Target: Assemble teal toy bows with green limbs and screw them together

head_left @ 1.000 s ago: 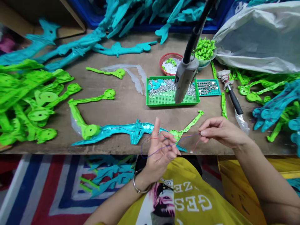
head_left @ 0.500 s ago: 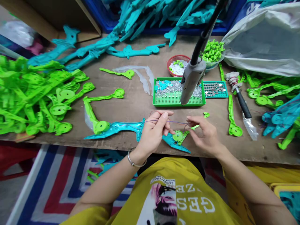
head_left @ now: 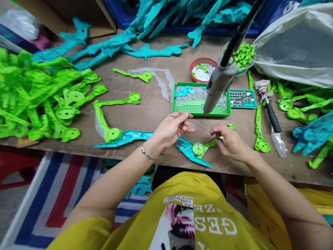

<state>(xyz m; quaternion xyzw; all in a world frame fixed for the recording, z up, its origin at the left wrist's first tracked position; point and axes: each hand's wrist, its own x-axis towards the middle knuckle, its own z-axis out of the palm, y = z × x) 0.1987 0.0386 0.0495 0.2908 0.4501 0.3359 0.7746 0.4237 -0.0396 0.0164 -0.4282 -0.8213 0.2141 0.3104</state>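
Observation:
A thin dark wire (head_left: 199, 126) runs between my two hands. My left hand (head_left: 170, 130) pinches it between thumb and fingers, above the middle of a teal bow-shaped plastic part (head_left: 137, 135). My right hand (head_left: 227, 142) is closed near the wire's other end, with its fingertips close to a thin green arm. Under my hands the teal part lies along the table edge, its middle hidden by my left hand. A green round-ended piece (head_left: 198, 148) sits on its right end, and a jointed green arm (head_left: 113, 134) on its left end.
A green tray (head_left: 200, 111) of small metal screws stands beyond my hands, with a hanging grey tool (head_left: 218, 86) over it. A small teal tray (head_left: 242, 99), a red basket (head_left: 203, 69) and a hammer (head_left: 272, 113) lie rightward. Green parts (head_left: 52, 100) are heaped left.
My left hand has moved slightly up and away from the table edge, turning with the wire. My right hand has shifted a little right, and more of the teal part's right end shows.

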